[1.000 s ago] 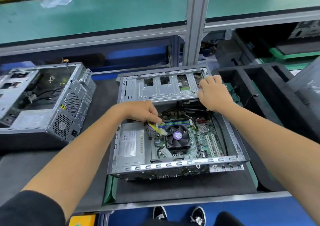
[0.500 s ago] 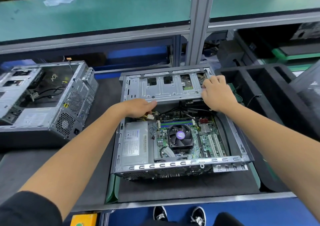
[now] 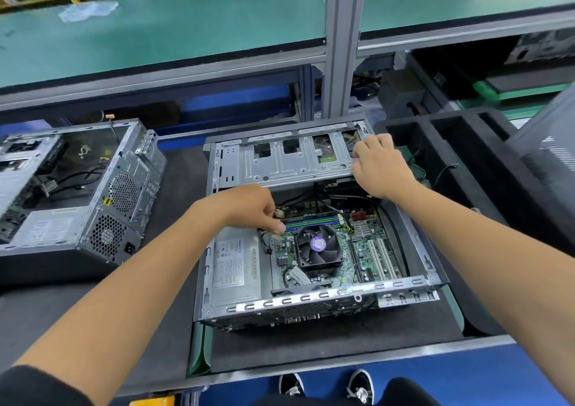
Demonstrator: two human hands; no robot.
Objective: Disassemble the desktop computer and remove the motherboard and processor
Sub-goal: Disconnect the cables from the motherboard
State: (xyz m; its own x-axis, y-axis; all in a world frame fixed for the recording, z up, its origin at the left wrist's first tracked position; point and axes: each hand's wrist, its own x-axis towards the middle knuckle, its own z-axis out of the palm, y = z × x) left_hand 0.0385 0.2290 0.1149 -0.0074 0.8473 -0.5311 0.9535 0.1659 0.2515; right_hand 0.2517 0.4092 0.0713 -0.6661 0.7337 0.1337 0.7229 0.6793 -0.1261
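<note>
An opened desktop computer case [image 3: 311,234] is seen lying flat in the middle of a dark work surface [image 3: 37,309], towards its near edge. Inside the case, the green motherboard [image 3: 364,250] is seated at the right, with a black cooler fan [image 3: 318,245] mounted on it; the processor itself cannot be seen. A grey power supply [image 3: 236,268] is fitted along the case's left side. The left hand [image 3: 249,208] is held over the motherboard's far-left corner, its fingers curled downwards around a small pale cable connector [image 3: 275,234], though how firmly it is pinched cannot be told. The right hand [image 3: 378,167] is placed on the right end of the metal drive bracket [image 3: 289,164] at the far edge of the case, with fingers curled over that bracket's edge. A second opened computer case [image 3: 77,188] is stood at the left edge of the surface, and a black foam tray [image 3: 460,156] is set at the right
</note>
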